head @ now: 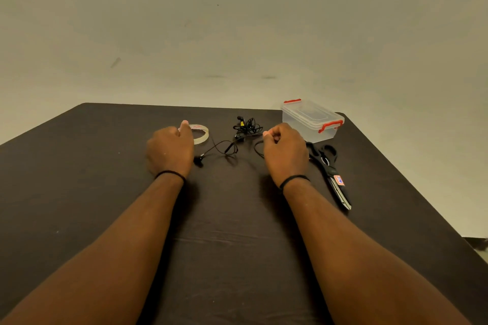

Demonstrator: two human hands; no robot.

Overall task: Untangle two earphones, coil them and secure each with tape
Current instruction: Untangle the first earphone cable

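Nearest the viewer, two bare forearms reach forward over the dark brown cloth-covered surface point(237, 245), each wrist ringed by a thin black band. The left hand point(170, 149) has its fingers curled under, and one fingertip shows beside the near rim of the clear roll of adhesive tape point(201, 134); whether it actually grips the roll I cannot tell. The right hand point(285, 149) is also curled, with its fingertips close to a strand of cable, but a pinch on that strand is not plainly visible. Just right of that hand lie the black-handled scissors point(330, 166), their long axis running from the handles at the far end towards the blades at the near right. Between the hands lies the tangled pair of black wired earphones point(244, 129): a dense knot sits at the far side, loose strands trail nearer and leftward, and one earbud rests close to the left wrist. The bundle's long axis runs roughly from far right to near left. Beyond the scissors, at the far right, stands a clear plastic box with red clips point(311, 121), its lid on. By my reading the task has barely begun: nothing is untangled, coiled or taped yet.
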